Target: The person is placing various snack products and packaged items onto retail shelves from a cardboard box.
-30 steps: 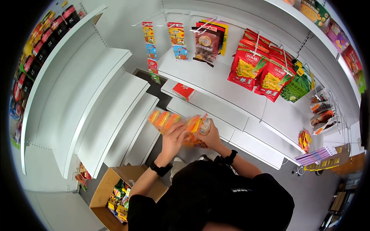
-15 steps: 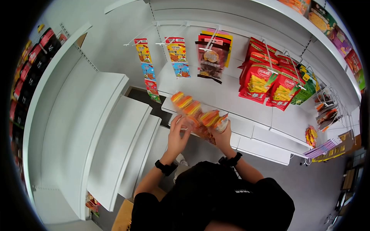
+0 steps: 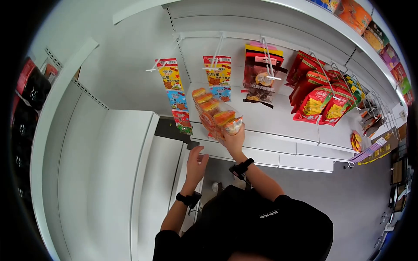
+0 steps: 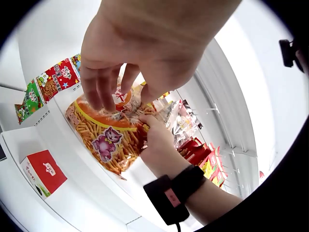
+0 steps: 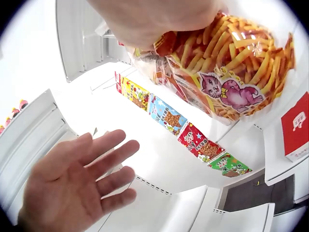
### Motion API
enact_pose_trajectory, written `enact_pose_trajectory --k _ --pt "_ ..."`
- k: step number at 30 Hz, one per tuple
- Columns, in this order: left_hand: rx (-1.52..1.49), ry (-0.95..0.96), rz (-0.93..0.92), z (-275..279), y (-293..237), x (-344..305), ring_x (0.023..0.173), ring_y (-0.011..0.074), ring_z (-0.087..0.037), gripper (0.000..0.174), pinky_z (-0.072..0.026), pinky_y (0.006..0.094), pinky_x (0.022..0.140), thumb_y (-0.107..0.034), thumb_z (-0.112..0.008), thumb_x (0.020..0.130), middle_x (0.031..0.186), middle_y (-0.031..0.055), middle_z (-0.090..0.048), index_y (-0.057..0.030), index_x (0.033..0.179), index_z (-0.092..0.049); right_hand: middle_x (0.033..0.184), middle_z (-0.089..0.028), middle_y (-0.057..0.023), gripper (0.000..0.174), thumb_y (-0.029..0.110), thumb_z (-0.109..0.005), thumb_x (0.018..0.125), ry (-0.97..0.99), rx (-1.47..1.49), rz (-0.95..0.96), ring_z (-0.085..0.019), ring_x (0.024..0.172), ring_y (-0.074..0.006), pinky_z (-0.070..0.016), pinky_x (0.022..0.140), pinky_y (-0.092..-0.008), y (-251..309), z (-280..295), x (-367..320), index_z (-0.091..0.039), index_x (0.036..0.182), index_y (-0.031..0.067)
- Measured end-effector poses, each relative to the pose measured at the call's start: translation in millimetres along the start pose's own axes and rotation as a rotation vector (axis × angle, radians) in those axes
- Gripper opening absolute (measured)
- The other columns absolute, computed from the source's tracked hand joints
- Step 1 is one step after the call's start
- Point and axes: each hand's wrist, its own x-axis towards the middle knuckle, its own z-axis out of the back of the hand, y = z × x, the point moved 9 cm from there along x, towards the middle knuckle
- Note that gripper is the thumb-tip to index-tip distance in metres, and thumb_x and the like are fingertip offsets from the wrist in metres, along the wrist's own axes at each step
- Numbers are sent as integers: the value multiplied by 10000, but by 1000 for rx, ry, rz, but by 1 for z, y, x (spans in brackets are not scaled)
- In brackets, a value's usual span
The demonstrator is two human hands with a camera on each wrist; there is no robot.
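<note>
Several orange snack bags [image 3: 211,114] are bunched together, held by the right hand [image 3: 234,140] at their lower right end in the head view. In the left wrist view a bag with a pink cat and stick-shaped snacks [image 4: 104,140] faces the camera, and the right hand [image 4: 159,142] grips its edge. The left hand [image 3: 196,167] is apart from the bags, its fingers spread and slightly bent. In the right wrist view the left hand [image 5: 77,181] shows its palm, holding nothing.
Hanging strips of small packets [image 3: 176,98], dark snack bags [image 3: 261,80] and red bags [image 3: 314,102] hang from hooks above a white shelf [image 3: 278,122]. Stepped white shelves [image 3: 117,161] stand at left. A red box [image 4: 47,170] sits on a lower shelf. Bottles [image 3: 32,87] line the far left.
The left hand has come off the bags and moved down-left. The right hand has raised the bags toward the hanging strips, and the head view has shifted.
</note>
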Motion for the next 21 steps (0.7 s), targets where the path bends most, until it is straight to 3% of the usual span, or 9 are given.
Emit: enact_pose_trajectory --k 6,13,17,20,21 --pt "26 -38 70 35 23 -1 829 182 -624 336 -519 277 706 -84 -621 858 1190 128 -515 -25 1176 -532 1098 -544 -181 586 128 -766 682 102 -60 138 -536 1000 -340 -424 864 -411 32 -76 41 -470 1176 24" --pt "41 -74 159 55 37 9 818 159 -622 313 -518 272 711 -80 -624 855 1175 120 -529 -27 1154 -548 1084 -563 -188 607 141 -767 679 -15 -289 431 -508 1027 -399 -417 860 -474 4 -139 114 -470 1195 24" --pt "66 -54 163 49 35 23 868 180 -632 317 -522 284 742 -51 -593 857 1169 95 -545 -40 1170 -543 1146 -540 -220 597 173 -745 713 0 -215 257 -495 1064 -416 -415 896 -465 -30 -149 159 -469 1217 11" --pt "77 -70 143 51 37 31 804 175 -629 306 -521 286 714 -75 -619 851 1150 128 -541 -22 1144 -552 1109 -564 -221 605 173 -753 714 -36 -191 119 -506 1062 -422 -416 909 -455 -77 -145 192 -469 1221 6" --pt "67 -74 149 52 38 33 804 176 -629 304 -521 286 715 -79 -617 852 1146 127 -543 -22 1144 -552 1175 -553 -221 651 228 -758 717 -14 -237 178 -500 1100 -420 -416 922 -451 -74 -140 201 -453 1249 11"
